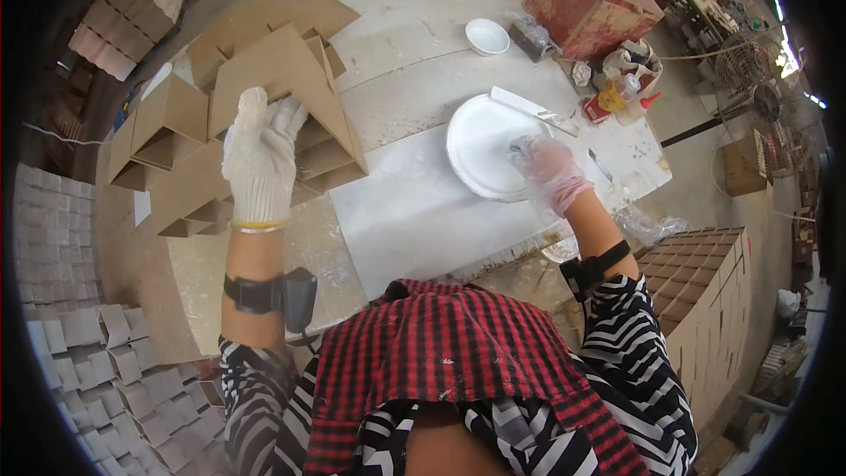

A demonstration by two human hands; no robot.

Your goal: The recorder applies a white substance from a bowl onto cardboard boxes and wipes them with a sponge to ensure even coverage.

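My left hand (pixel 262 154), in a white knitted glove, is at the near edge of a folded brown cardboard piece (pixel 269 66). One digit lies over its panel while the others curl into the opening below, so the hand grips it. My right hand (pixel 553 172), under a thin clear plastic glove, hangs above a round white dish (pixel 458 154) holding a white substance. Its fingers are pinched together around something small and pale that I cannot make out. Across the dish's far right rim lies a flat white scraper-like strip (pixel 533 110).
More folded cardboard pieces (pixel 172 119) are piled at left. Beyond the dish stand a small white bowl (pixel 486 37), a worn red box (pixel 586 4) and a red-labelled bottle (pixel 611 97). Stacked cartons (pixel 705 291) flank the table at right; pale stacks (pixel 115 370) are at lower left.
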